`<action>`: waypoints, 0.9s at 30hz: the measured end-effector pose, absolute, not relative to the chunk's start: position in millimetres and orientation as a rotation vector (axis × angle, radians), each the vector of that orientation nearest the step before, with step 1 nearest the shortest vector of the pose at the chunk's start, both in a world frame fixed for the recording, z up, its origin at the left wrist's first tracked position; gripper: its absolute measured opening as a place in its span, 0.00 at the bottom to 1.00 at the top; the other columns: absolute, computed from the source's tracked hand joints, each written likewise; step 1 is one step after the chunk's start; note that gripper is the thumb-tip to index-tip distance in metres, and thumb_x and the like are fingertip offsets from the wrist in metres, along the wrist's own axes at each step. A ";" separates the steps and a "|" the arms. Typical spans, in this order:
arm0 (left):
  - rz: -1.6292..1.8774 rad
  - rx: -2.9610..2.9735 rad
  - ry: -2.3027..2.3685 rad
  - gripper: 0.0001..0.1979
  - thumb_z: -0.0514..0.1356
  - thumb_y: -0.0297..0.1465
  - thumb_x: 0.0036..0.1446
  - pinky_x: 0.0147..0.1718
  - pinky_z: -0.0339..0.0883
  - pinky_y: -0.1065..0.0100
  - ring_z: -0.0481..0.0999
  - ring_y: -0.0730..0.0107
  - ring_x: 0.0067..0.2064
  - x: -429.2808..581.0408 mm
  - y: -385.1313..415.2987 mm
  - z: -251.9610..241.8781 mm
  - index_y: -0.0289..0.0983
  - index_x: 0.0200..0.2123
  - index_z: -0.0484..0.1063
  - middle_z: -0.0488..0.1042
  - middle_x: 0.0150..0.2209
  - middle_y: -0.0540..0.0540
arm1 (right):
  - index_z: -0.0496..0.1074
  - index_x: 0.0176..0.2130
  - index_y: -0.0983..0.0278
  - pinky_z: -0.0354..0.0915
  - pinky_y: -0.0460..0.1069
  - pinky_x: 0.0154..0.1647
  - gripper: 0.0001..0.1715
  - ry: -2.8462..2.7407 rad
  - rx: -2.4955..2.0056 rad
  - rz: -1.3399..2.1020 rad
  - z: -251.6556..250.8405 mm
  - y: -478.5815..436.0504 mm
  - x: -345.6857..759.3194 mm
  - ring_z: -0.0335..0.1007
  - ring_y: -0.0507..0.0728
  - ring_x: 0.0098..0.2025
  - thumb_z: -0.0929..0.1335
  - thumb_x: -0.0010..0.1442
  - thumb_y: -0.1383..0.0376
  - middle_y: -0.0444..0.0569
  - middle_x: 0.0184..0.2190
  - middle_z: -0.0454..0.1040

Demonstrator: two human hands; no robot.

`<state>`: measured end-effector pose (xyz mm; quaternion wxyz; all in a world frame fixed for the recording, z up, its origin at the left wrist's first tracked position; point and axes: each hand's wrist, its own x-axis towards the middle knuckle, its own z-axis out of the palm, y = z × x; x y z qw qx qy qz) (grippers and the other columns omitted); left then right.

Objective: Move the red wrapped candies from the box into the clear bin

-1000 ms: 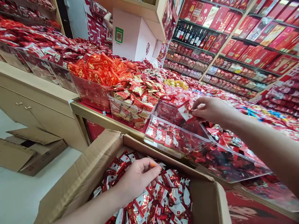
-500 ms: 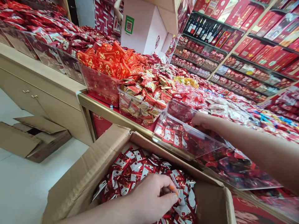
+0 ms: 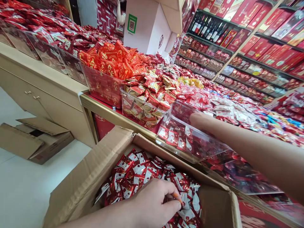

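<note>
My left hand (image 3: pixel 152 204) is down in an open cardboard box (image 3: pixel 92 180) full of small red-and-white candy packets (image 3: pixel 133 172). Its fingers are curled into the heap and pinch some packets. My right hand (image 3: pixel 200 122) reaches over the rim of a tilted clear plastic bin (image 3: pixel 213 141) on the counter. That bin holds the same red-and-white packets along its front wall. The right fingers dip inside the bin and are hidden.
Beside the bin stand clear bins of gold-and-red sweets (image 3: pixel 142 107) and orange-red packets (image 3: pixel 104 85). A flattened carton (image 3: pixel 35 139) lies on the white floor by a wooden cabinet (image 3: pixel 42 91). Shelves of red boxes and bottles (image 3: pixel 249 47) line the back right.
My right hand, which held a packet above the clear bin, has lowered into the bin. My left hand has sunk deeper into the box and closed on packets.
</note>
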<state>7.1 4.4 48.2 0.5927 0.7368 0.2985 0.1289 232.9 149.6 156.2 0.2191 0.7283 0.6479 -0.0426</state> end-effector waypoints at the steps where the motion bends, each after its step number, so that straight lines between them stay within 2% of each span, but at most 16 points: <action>1: 0.300 1.717 0.694 0.10 0.51 0.34 0.49 0.24 0.57 0.75 0.66 0.75 0.25 7.1 4.8 48.5 0.39 0.30 0.71 0.71 0.25 0.53 | 0.64 0.44 0.66 0.64 0.52 0.39 0.14 1.750 1.959 -0.148 156.0 149.3 231.3 0.65 0.54 0.40 0.61 0.58 0.63 0.50 0.42 0.66; 4: 0.292 1.737 0.696 0.10 0.51 0.33 0.49 0.24 0.57 0.76 0.66 0.76 0.25 7.4 5.4 51.1 0.39 0.30 0.71 0.70 0.25 0.53 | 0.65 0.43 0.67 0.65 0.52 0.38 0.14 1.671 1.820 -0.216 154.9 146.9 226.7 0.66 0.54 0.39 0.61 0.57 0.63 0.49 0.41 0.67; 9: 0.285 1.781 0.691 0.09 0.52 0.32 0.48 0.24 0.56 0.76 0.65 0.76 0.26 7.9 6.4 54.9 0.39 0.29 0.71 0.70 0.25 0.53 | 0.63 0.45 0.66 0.63 0.53 0.41 0.15 1.903 1.719 -0.167 155.6 146.2 219.5 0.65 0.54 0.41 0.61 0.58 0.62 0.50 0.43 0.66; 15: 0.252 1.769 0.721 0.10 0.51 0.32 0.48 0.23 0.56 0.76 0.64 0.76 0.24 8.9 7.0 50.7 0.39 0.30 0.71 0.69 0.23 0.53 | 0.65 0.42 0.67 0.65 0.51 0.37 0.14 2.052 1.604 -0.257 141.9 154.1 226.1 0.66 0.54 0.38 0.61 0.58 0.62 0.48 0.39 0.68; 20: 0.205 1.770 0.735 0.10 0.51 0.32 0.47 0.22 0.55 0.76 0.64 0.76 0.24 9.7 5.9 49.0 0.39 0.29 0.71 0.69 0.22 0.54 | 0.65 0.43 0.67 0.64 0.52 0.38 0.14 2.122 1.477 -0.340 130.7 159.2 236.9 0.66 0.54 0.38 0.61 0.57 0.62 0.48 0.40 0.67; 27: 0.171 1.802 0.734 0.10 0.53 0.32 0.46 0.22 0.55 0.77 0.66 0.76 0.25 9.1 5.7 43.9 0.41 0.30 0.72 0.70 0.24 0.53 | 0.68 0.37 0.68 0.64 0.49 0.33 0.13 2.100 1.495 -0.273 150.0 161.3 227.9 0.67 0.52 0.32 0.63 0.55 0.62 0.47 0.33 0.70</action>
